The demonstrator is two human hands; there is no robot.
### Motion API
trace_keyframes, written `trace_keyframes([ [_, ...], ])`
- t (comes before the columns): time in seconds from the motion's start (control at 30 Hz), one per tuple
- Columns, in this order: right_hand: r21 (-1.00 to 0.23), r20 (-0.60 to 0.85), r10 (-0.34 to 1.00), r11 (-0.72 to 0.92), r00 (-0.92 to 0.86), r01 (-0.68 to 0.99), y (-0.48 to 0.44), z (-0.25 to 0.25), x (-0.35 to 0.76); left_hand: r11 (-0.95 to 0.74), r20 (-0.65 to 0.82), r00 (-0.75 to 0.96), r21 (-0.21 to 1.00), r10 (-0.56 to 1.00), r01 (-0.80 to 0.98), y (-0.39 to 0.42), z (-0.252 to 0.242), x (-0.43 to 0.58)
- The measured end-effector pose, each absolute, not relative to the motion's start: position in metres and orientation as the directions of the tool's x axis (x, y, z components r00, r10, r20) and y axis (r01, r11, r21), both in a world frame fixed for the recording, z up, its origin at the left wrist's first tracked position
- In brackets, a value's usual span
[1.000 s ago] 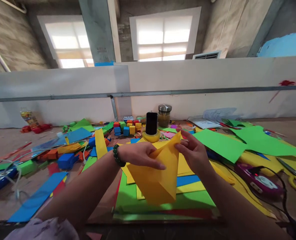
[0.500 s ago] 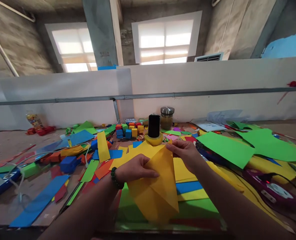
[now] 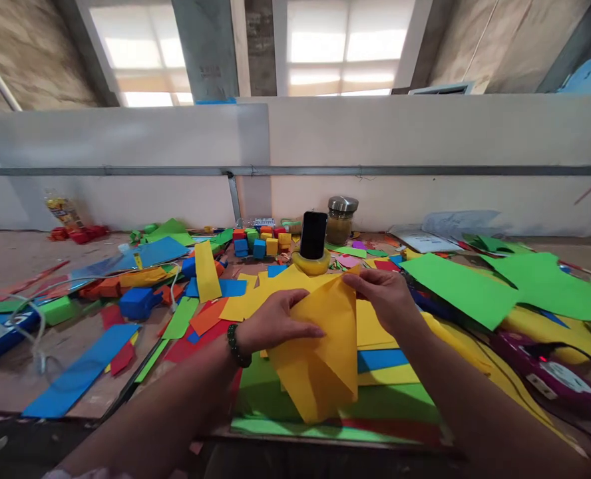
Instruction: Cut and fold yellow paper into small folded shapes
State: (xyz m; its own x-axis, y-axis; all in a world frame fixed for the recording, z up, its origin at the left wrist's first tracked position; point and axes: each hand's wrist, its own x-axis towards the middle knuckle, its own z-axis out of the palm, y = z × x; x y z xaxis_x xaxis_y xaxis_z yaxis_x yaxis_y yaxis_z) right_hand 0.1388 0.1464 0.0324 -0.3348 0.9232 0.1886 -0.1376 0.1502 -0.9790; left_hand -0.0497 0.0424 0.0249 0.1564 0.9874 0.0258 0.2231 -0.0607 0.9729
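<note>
A folded sheet of yellow paper (image 3: 320, 352) hangs between both of my hands above the table's near edge, its lower point toward me. My left hand (image 3: 275, 322), with a dark bead bracelet on the wrist, pinches the paper's left side with thumb and fingers. My right hand (image 3: 385, 296) grips the paper's upper right corner with closed fingers. Under the paper lie stacked green, yellow, blue and red sheets (image 3: 390, 399).
A black phone (image 3: 313, 234) stands in a yellow holder, a lidded jar (image 3: 340, 220) beside it. Coloured foam blocks (image 3: 258, 241) sit at the back. Large green sheets (image 3: 460, 286) lie right, a purple device with cord (image 3: 550, 376) near them. Paper strips and blocks litter the left.
The camera tilted down and the view shifted slightly. Both hands kept their hold on the yellow paper, lowering it a little and working its fold.
</note>
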Motion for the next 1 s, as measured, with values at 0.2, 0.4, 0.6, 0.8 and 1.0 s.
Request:
trace_keyframes([
  [0.2,-0.977,0.158,0.927,0.096,-0.340,-0.193,0.150,0.036,0.140,-0.018,0.009,0.124,0.997,0.992,0.073,0.045,0.026,-0.051],
  [0.4,-0.968,0.157,0.916,0.070,-0.368,-0.240,0.148,0.036,0.142,-0.011,0.004,0.063,0.994,0.998,0.112,0.046,0.026,-0.056],
  [0.6,-0.960,0.229,0.913,0.156,-0.338,-0.231,0.140,0.038,0.140,-0.133,0.137,0.017,0.914,0.990,0.383,0.046,0.026,-0.056],
  [0.8,-0.960,0.230,0.917,0.159,-0.325,-0.232,0.137,0.038,0.140,-0.105,0.110,0.014,0.899,0.994,0.424,0.043,0.030,-0.062],
  [1.0,-0.959,0.187,0.922,0.097,-0.338,-0.265,0.136,0.047,0.146,-0.111,0.107,0.031,0.915,0.994,0.387,0.046,0.028,-0.069],
])
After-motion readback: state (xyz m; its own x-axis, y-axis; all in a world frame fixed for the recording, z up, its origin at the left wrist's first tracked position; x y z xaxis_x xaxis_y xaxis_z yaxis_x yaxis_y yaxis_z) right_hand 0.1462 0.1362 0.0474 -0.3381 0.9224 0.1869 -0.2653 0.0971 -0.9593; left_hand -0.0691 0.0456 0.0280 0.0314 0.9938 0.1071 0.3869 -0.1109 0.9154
